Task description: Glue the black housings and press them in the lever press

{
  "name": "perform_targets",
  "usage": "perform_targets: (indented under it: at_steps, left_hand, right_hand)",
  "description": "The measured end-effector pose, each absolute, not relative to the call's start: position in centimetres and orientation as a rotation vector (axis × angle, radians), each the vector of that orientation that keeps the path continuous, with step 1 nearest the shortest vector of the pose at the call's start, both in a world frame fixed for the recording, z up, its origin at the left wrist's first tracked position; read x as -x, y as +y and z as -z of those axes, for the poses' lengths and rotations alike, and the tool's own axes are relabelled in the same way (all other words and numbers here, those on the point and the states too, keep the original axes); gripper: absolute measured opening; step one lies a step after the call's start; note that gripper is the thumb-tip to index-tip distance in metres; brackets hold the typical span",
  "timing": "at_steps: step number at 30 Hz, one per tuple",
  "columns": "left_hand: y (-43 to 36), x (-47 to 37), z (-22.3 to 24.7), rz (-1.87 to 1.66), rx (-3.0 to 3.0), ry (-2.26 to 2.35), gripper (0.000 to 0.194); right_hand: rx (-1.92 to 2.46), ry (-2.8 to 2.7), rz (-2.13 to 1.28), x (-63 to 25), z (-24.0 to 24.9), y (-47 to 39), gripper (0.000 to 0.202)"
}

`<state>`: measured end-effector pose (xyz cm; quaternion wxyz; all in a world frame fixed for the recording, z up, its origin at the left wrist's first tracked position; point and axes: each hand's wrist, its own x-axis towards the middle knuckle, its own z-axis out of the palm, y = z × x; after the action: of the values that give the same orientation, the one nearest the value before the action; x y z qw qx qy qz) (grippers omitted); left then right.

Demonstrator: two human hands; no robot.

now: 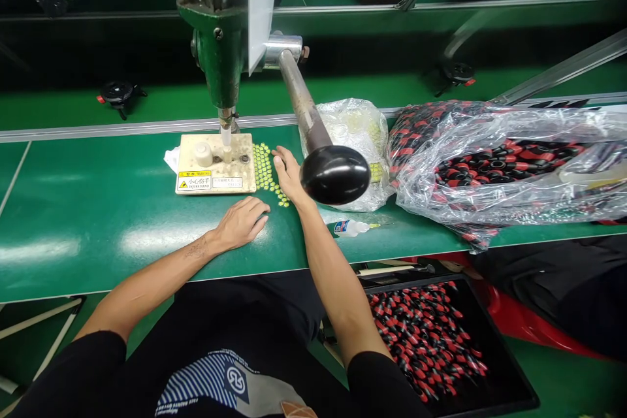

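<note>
My left hand (pixel 241 222) rests on the green bench just below the press base, fingers loosely bent and thumb apart, with nothing visible in it. Beside a flat patch of small yellow-green round pieces (pixel 265 166), my right hand (pixel 290 176) lies at their right edge with its fingers stretched out. The pieces sit in tight rows against the right side of the cream base plate (pixel 189 157), which carries a warning label. Above the plate stands a green hand press (pixel 219 65), its thin tip over a small post. The press lever's black knob (pixel 336 175) hangs right of my right hand.
A clear plastic bag (pixel 350 124) lies behind the knob. Right of it are large bags of red-and-black parts (pixel 499 166). A small glue bottle (pixel 350 228) with a needle tip lies near the bench edge. Below, a black tray (pixel 509 379) holds many red-and-black parts.
</note>
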<state>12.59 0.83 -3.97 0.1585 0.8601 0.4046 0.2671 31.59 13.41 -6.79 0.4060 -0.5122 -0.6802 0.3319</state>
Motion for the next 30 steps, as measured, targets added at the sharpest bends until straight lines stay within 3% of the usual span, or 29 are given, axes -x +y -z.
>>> perform_targets:
  at_steps: [21,30]
  left_hand:
    - [0.9,-12.6,3.9,-0.792,-2.503,1.136,0.018]
    - [0.9,-12.5,4.1,-0.804,-2.480,1.140,0.017]
  right_hand:
    - [1.272,-1.823,-0.849,-31.6,6.9,14.4,0.088]
    - [1.292,-1.920,-0.738,-32.4,7.9,15.7,0.074]
